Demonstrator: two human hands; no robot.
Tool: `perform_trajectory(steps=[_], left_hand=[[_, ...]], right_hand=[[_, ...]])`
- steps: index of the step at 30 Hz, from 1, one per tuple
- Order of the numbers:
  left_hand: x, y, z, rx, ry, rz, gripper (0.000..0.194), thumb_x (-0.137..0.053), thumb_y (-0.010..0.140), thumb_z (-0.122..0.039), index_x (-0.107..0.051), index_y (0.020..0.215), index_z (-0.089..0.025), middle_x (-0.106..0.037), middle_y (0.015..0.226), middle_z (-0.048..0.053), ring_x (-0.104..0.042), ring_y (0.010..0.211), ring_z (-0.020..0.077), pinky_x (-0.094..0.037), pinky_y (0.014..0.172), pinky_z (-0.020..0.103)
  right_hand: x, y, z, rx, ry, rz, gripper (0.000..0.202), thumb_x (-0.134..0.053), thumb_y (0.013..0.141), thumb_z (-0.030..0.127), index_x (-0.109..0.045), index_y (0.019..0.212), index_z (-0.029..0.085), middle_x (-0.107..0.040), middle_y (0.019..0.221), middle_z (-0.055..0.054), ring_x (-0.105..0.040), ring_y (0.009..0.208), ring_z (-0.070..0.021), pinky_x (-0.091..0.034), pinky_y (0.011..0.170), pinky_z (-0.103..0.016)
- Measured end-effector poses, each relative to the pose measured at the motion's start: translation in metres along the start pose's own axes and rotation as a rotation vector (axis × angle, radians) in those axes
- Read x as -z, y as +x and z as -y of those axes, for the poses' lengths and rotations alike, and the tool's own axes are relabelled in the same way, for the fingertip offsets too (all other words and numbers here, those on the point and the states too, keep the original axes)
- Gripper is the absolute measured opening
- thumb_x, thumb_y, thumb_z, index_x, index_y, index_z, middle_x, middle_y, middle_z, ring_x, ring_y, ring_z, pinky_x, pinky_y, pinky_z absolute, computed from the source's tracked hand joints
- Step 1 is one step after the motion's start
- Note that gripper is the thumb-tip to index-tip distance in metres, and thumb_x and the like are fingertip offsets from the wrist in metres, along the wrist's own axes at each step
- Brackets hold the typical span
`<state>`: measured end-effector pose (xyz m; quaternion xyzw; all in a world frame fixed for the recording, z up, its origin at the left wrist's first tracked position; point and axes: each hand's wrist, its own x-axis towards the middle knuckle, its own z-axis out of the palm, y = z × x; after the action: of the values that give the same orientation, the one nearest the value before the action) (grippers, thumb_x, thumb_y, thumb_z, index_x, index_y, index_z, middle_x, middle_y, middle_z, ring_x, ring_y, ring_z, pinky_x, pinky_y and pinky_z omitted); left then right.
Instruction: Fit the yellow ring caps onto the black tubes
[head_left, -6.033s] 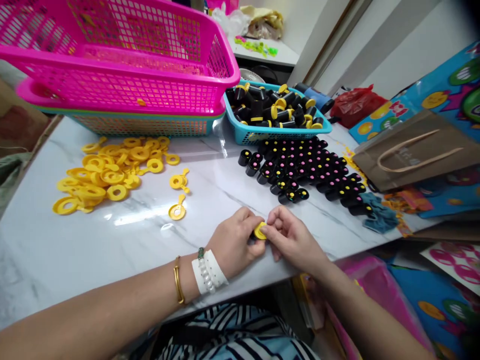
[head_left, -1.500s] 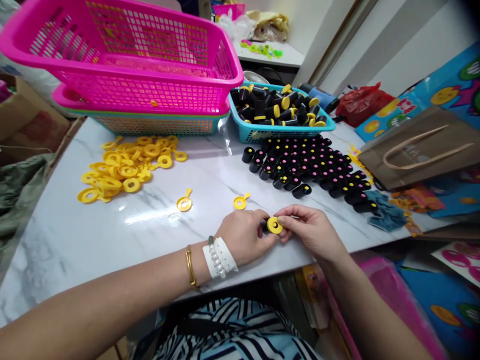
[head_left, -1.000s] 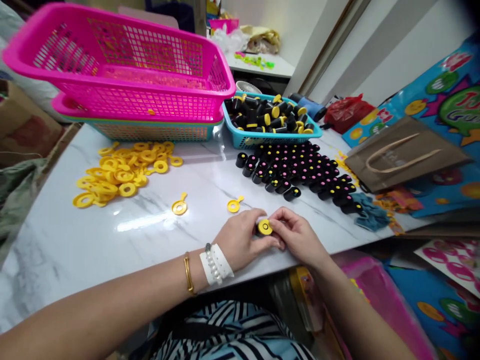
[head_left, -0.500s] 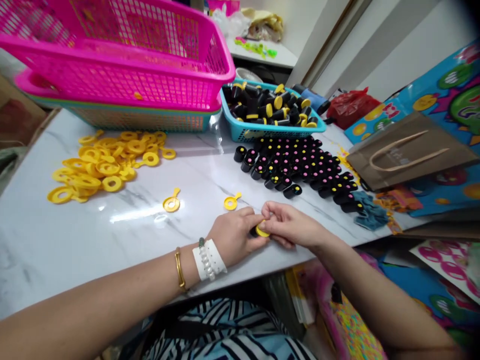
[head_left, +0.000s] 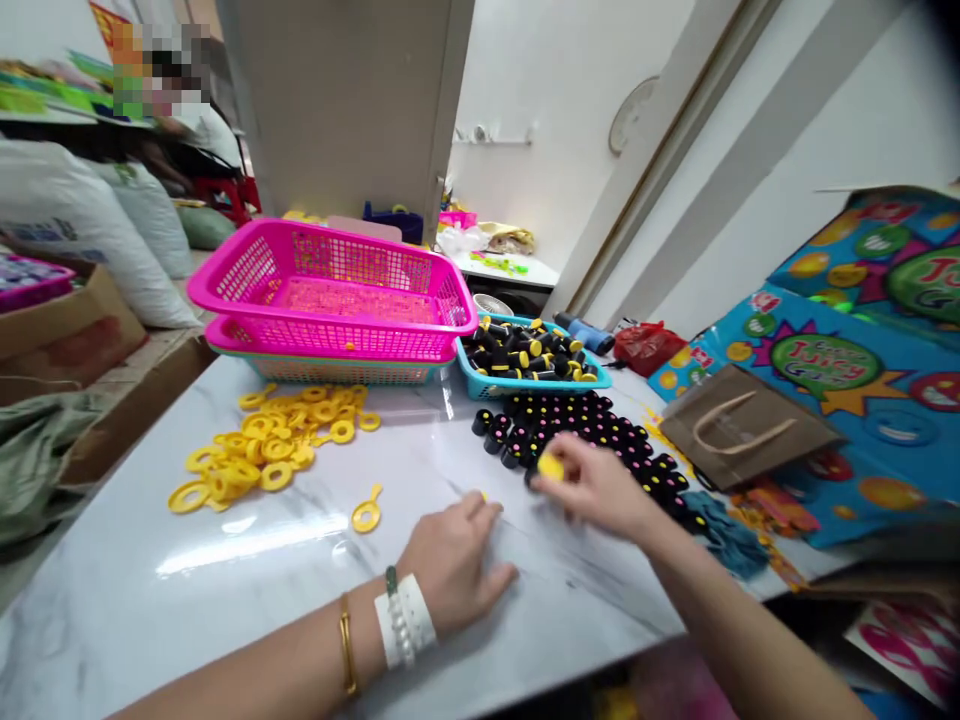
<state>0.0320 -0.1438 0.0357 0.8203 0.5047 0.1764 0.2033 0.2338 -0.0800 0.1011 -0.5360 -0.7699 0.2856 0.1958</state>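
Note:
My left hand (head_left: 456, 565) is low over the white marbled table, thumb spread from the fingers; a bit of yellow shows just beyond its fingertips. My right hand (head_left: 589, 485) pinches a small black piece with a yellow disc (head_left: 551, 467), slightly blurred, beside the rows of black pieces (head_left: 592, 425) topped with pink and yellow dots. One yellow ring with a tab (head_left: 366, 514) lies to the left of my left hand. Farther left is a heap of yellow rings (head_left: 262, 445).
Stacked pink baskets (head_left: 337, 338) stand at the back left. A blue basket (head_left: 525, 385) beside them holds black and yellow pieces. On the right are a brown paper bag (head_left: 742, 435) and colourful boxes (head_left: 840, 350). A person (head_left: 210, 130) sits at the far left back.
The view has tilted up. My hands have moved apart; my right hand has carried the black piece with the yellow disc forward to the rows, and my left hand has let go of it.

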Motion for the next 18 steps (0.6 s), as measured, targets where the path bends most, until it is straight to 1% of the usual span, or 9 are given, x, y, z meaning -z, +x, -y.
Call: perform_trajectory(steps=[2,5,7,9,10,13,14,16,18], left_hand=[[0.009,0.004,0.006,0.096,0.089,-0.052,0.037,-0.058,0.081,-0.039,-0.057,0.109,-0.015,-0.058,0.106,0.011,-0.061,0.094,0.0292,-0.052,0.078,0.042],[0.014,0.011,0.013,0.176,0.163,-0.035,0.020,-0.059,0.082,-0.031,-0.058,0.094,-0.015,-0.057,0.103,0.011,-0.060,0.093,0.0281,-0.052,0.077,0.040],[0.012,0.013,0.016,0.192,0.152,-0.029,0.017,-0.060,0.082,-0.028,-0.057,0.093,-0.016,-0.058,0.102,0.010,-0.060,0.092,0.0263,-0.051,0.078,0.039],[0.009,0.012,0.018,0.194,0.103,-0.054,0.016,-0.062,0.082,-0.028,-0.056,0.092,-0.016,-0.058,0.099,0.009,-0.060,0.089,0.0243,-0.051,0.078,0.037],[0.007,0.011,0.017,0.170,0.059,-0.078,0.017,-0.063,0.082,-0.029,-0.056,0.091,-0.017,-0.059,0.097,0.008,-0.060,0.088,0.0231,-0.051,0.078,0.036],[-0.002,0.004,0.008,-0.013,-0.123,-0.191,0.021,-0.065,0.082,-0.034,-0.055,0.092,-0.019,-0.059,0.092,0.005,-0.059,0.085,0.0201,-0.050,0.076,0.032],[-0.006,0.001,0.003,-0.081,-0.179,-0.223,0.022,-0.065,0.083,-0.035,-0.055,0.094,-0.019,-0.059,0.091,0.005,-0.059,0.084,0.0195,-0.050,0.075,0.032],[-0.013,-0.004,-0.010,-0.190,-0.258,-0.233,0.024,-0.065,0.084,-0.036,-0.055,0.097,-0.019,-0.060,0.091,0.005,-0.059,0.084,0.0189,-0.050,0.074,0.031],[-0.021,-0.005,-0.022,-0.258,-0.295,-0.161,0.025,-0.064,0.085,-0.038,-0.056,0.099,-0.019,-0.061,0.092,0.006,-0.059,0.085,0.0189,-0.051,0.074,0.030]], right_hand=[[0.030,0.042,0.001,-0.033,0.018,-0.221,0.028,-0.066,0.077,0.043,-0.053,0.089,0.021,-0.060,0.058,0.003,-0.056,0.045,-0.0144,-0.038,0.042,-0.022],[0.060,0.095,0.004,-0.027,0.040,-0.469,0.047,-0.069,0.074,0.049,-0.053,0.106,0.019,-0.065,0.065,-0.001,-0.060,0.051,-0.0183,-0.045,0.047,-0.027],[0.063,0.106,0.008,0.048,-0.073,-0.629,0.055,-0.072,0.073,0.046,-0.052,0.115,0.016,-0.068,0.072,-0.004,-0.064,0.063,-0.0212,-0.049,0.060,-0.031],[0.049,0.088,0.012,0.140,-0.177,-0.677,0.048,-0.069,0.078,0.042,-0.054,0.115,0.017,-0.069,0.078,-0.004,-0.063,0.068,-0.0207,-0.049,0.069,-0.033],[0.038,0.070,0.013,0.171,-0.188,-0.639,0.040,-0.066,0.081,0.042,-0.057,0.113,0.018,-0.069,0.079,-0.004,-0.062,0.068,-0.0193,-0.048,0.070,-0.032],[-0.003,-0.005,0.009,0.124,-0.038,-0.356,0.030,-0.063,0.085,0.042,-0.062,0.105,0.020,-0.067,0.085,-0.005,-0.061,0.067,-0.0159,-0.047,0.063,-0.028],[-0.017,-0.031,0.006,0.073,0.076,-0.229,0.032,-0.065,0.084,0.041,-0.061,0.109,0.021,-0.067,0.090,-0.005,-0.062,0.070,-0.0158,-0.048,0.061,-0.026],[-0.039,-0.072,-0.003,-0.082,0.396,0.001,0.035,-0.065,0.083,0.040,-0.058,0.111,0.021,-0.065,0.085,-0.003,-0.060,0.062,-0.0135,-0.046,0.051,-0.023],[-0.050,-0.094,-0.015,-0.232,0.667,0.105,0.031,-0.063,0.084,0.040,-0.056,0.106,0.020,-0.062,0.072,0.001,-0.055,0.050,-0.0102,-0.042,0.043,-0.020]])
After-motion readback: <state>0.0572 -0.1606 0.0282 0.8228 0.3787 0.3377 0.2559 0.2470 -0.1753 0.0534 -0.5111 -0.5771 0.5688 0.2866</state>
